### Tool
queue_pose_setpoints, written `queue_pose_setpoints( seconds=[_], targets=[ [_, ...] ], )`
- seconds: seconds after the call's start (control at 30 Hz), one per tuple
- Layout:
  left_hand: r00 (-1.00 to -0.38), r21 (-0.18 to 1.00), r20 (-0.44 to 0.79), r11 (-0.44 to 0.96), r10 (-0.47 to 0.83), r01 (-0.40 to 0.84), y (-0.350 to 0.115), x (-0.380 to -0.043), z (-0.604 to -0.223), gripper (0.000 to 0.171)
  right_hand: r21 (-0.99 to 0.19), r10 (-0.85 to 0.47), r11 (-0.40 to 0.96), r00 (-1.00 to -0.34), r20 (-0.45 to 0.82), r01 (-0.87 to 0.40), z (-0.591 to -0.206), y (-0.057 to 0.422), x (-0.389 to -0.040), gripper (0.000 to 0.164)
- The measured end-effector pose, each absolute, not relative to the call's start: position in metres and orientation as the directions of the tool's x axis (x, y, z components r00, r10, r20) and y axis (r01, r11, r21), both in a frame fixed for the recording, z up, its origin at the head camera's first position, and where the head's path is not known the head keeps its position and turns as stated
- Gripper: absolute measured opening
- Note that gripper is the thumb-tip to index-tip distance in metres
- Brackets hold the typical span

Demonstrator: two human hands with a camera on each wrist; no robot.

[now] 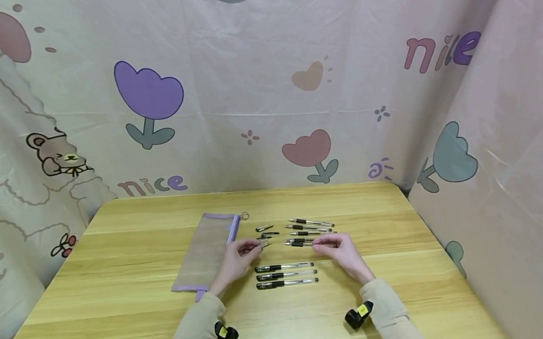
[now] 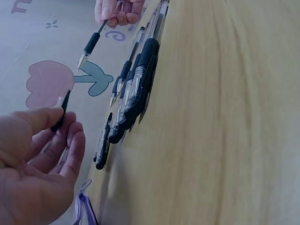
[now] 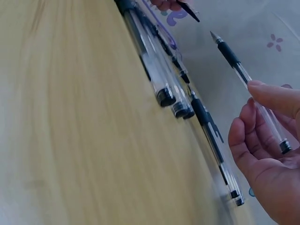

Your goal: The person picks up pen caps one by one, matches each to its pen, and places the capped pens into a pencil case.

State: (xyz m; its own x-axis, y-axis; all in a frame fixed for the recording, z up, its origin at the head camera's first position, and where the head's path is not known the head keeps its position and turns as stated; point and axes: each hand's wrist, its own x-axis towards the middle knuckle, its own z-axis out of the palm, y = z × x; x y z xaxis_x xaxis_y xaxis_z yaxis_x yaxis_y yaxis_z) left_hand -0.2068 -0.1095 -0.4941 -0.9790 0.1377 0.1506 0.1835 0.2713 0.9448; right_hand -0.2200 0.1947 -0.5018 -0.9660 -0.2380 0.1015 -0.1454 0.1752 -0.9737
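Between the thumb and fingers of my left hand [image 1: 240, 257] is a small black pen cap [image 2: 61, 117], its clip end pointing right. My right hand [image 1: 340, 250] pinches an uncapped gel pen [image 3: 229, 54] by its clear barrel, the metal tip aimed at the cap. A gap separates tip and cap in both wrist views. Beyond my right hand lie several uncapped pens [image 1: 312, 222] with black grips, tips to the left. Loose caps [image 1: 264, 228] lie to the left of those tips. Nearer to me, three capped pens [image 1: 287, 283] lie in parallel.
A mesh pouch [image 1: 201, 258] with purple trim and a zipper ring [image 1: 245, 215] lies flat to the left, partly behind my left hand. Everything rests on a wooden table [image 1: 116, 293]. A printed curtain [image 1: 244, 85] hangs behind it and along its sides.
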Motion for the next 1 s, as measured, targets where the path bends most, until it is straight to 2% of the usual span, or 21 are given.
queue_pose_setpoints(
  seconds=[0.37,0.7,1.0],
  targets=[
    [-0.941,0.931,0.225,0.229,0.253,0.284,-0.111,-0.203,-0.492,0.025,-0.975,-0.239,0.141,-0.962,0.134,-0.171,-0.493,0.185,-0.218,0.029],
    [-0.942,0.933,0.208,0.236,0.263,0.272,-0.109,-0.201,-0.49,0.024,-0.97,-0.279,0.094,-0.942,0.189,-0.222,-0.492,0.18,-0.217,0.027],
    [-0.93,0.931,0.226,0.218,0.289,0.293,-0.108,-0.199,-0.49,0.028,-0.971,-0.288,0.098,-0.94,0.181,-0.217,-0.493,0.179,-0.218,0.027]
  ],
)
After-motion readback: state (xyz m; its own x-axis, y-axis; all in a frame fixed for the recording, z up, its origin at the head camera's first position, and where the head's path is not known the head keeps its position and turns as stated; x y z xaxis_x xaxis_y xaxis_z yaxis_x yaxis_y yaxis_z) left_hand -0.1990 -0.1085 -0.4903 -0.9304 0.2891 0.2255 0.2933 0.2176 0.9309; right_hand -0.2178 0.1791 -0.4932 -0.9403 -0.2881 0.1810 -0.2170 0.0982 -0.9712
